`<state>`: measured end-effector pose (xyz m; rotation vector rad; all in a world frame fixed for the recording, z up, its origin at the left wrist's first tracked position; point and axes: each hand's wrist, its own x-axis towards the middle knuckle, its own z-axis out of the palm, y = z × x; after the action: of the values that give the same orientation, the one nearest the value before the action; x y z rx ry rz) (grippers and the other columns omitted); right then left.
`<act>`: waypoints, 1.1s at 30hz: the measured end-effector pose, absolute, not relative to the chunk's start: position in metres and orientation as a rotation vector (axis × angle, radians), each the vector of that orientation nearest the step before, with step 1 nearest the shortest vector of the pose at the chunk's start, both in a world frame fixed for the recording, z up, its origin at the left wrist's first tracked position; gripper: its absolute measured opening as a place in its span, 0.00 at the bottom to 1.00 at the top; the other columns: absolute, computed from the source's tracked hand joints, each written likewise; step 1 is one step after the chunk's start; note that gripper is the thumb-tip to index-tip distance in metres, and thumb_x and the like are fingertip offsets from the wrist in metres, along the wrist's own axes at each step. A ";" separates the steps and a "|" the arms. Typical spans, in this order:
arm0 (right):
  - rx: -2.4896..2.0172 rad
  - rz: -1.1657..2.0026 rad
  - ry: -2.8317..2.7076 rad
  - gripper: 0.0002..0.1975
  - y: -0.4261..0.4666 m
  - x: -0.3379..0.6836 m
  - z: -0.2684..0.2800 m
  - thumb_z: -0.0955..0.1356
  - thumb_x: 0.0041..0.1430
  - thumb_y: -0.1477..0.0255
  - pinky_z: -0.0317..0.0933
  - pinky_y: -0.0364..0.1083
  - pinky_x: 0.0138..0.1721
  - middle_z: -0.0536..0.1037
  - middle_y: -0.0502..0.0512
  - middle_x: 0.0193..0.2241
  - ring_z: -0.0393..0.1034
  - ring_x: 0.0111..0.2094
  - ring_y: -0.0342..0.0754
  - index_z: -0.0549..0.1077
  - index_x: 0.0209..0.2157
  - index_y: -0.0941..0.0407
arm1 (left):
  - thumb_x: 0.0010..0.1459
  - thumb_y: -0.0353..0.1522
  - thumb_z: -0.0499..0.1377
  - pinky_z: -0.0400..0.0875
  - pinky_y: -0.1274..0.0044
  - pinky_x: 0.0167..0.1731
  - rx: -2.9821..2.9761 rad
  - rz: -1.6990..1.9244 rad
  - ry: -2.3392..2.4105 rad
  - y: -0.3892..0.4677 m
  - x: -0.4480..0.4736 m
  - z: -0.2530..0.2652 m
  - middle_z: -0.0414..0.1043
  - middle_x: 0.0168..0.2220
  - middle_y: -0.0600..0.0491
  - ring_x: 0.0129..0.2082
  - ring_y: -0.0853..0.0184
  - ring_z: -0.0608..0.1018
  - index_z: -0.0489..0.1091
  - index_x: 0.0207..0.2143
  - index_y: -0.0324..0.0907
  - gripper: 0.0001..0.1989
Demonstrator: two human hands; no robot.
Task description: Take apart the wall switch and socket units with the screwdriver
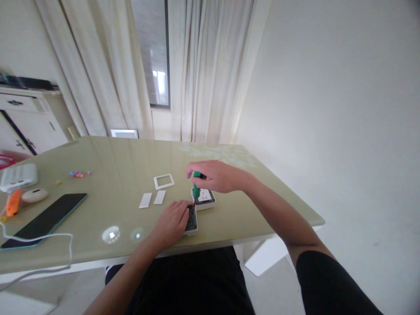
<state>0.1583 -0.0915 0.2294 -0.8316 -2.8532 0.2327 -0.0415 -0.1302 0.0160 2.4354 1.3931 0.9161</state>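
A black sleeve fills the lower right of the frame, closest of all, and from it a bare forearm runs up to the right hand just right of centre. That hand has its fingers and thumb closed around a green-handled screwdriver, which stands nearly upright, its shaft pointing down into a dark-faced box at the lower middle of the frame, by the near edge of the bench. Whether the tip sits in a screw is too small to tell from here.

The left hand lies over the left side of that box; I cannot tell whether it clamps the box or only presses it. A second box with a white socket face is just beyond, and a white rectangular surround and two white plates lie left of it.

To my eye, this step wants the shaft square to the box, steady downward pressure and slow turns, so the tip doesn't skid. The bracing fingers, being close to the shaft, are best kept clear of its path.
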 end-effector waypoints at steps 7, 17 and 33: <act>-1.131 0.015 -2.702 0.15 -0.083 0.157 0.223 0.65 0.76 0.59 0.49 0.47 0.35 0.80 0.54 0.31 0.69 0.32 0.49 0.77 0.41 0.54 | 0.76 0.32 0.46 0.75 0.60 0.57 2.423 0.913 1.393 -0.131 -0.041 0.017 0.82 0.49 0.46 0.50 0.55 0.81 0.74 0.54 0.44 0.17; -1.060 0.077 -2.697 0.14 -0.080 0.160 0.223 0.67 0.74 0.60 0.48 0.46 0.34 0.75 0.49 0.26 0.64 0.28 0.47 0.77 0.38 0.54 | 0.77 0.32 0.46 0.74 0.60 0.57 2.420 0.895 1.379 -0.131 -0.041 0.017 0.82 0.51 0.46 0.51 0.55 0.81 0.73 0.55 0.44 0.17; -0.678 0.408 -2.848 0.12 -0.087 0.164 0.226 0.69 0.67 0.72 0.53 0.43 0.37 0.81 0.50 0.36 0.69 0.34 0.46 0.75 0.51 0.54 | 0.77 0.32 0.46 0.73 0.60 0.57 2.406 0.895 1.376 -0.132 -0.041 0.020 0.82 0.50 0.45 0.51 0.53 0.81 0.74 0.54 0.43 0.17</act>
<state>0.1641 -0.0872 0.2261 -0.6777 -2.8480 0.4079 -0.0407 -0.1318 0.0199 2.4059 1.3761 0.8951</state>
